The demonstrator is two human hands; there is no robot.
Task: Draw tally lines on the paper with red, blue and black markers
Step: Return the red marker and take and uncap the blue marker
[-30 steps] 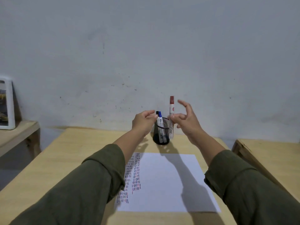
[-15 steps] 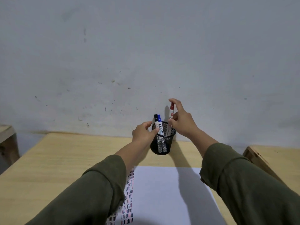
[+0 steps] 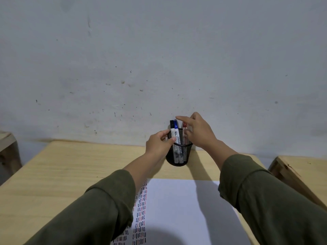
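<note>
paper (image 3: 185,209) lies flat on the wooden table (image 3: 70,170), near the person and just short of the black mesh cup (image 3: 179,154) that stands by the wall. along the sheet's left edge run columns of short tally strokes (image 3: 140,206) in red, blue and black, partly hidden under the left sleeve; the rest of the sheet, by far the larger part, is blank. so the drawing is begun but, by my reckoning, far from filling the page.

all three markers stand in the cup with their caps on: the black marker (image 3: 172,127) and blue marker (image 3: 176,128) side by side at the left, the red marker (image 3: 184,129) a little apart at the right. the left hand (image 3: 159,145) curls around the cup's left rim, thumb on the mesh, steadying it. the right hand (image 3: 198,131) hovers over the cup with fingers spread, the forefinger stretched above the blue cap and the thumb close to the red marker; it pinches nothing that i can see, though whether the thumb touches the red barrel i cannot tell.

no marker is in hand, so no line is being drawn now. what remains, as i judge it, is to pick a marker, uncap it and go on with further columns.
</note>
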